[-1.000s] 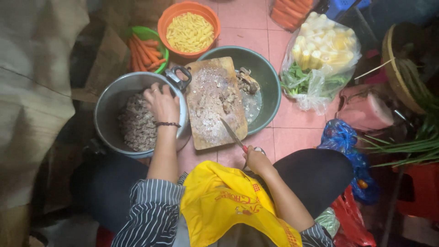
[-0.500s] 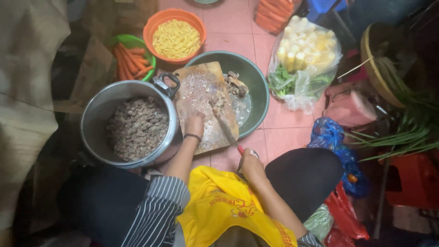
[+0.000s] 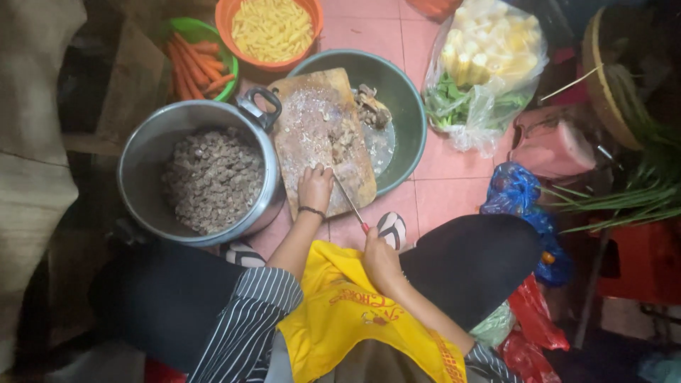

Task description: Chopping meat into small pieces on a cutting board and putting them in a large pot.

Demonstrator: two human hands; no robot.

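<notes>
A wooden cutting board [image 3: 312, 120] lies across the rim of a green basin [image 3: 408, 106], with pieces of meat [image 3: 345, 138] on it. My left hand [image 3: 315, 186] rests on the board's near end, fingers curled on the meat scraps. My right hand [image 3: 379, 257] grips a red-handled knife [image 3: 350, 203] whose blade points up onto the board beside my left hand. A large metal pot [image 3: 142, 170] full of chopped meat [image 3: 213, 177] stands left of the board, touching it.
Behind are an orange bowl of pasta [image 3: 269, 28], a green bowl of carrots [image 3: 198, 60] and a clear bag of greens and pale cubes [image 3: 486, 64]. A pink bag [image 3: 553, 145], blue bag [image 3: 518, 195] and green stalks [image 3: 624, 198] crowd the right. Sacks lie left.
My left hand moved from the pot's rim across to the near end of the board. The right hand stays on the knife, blade now beside the left hand.
</notes>
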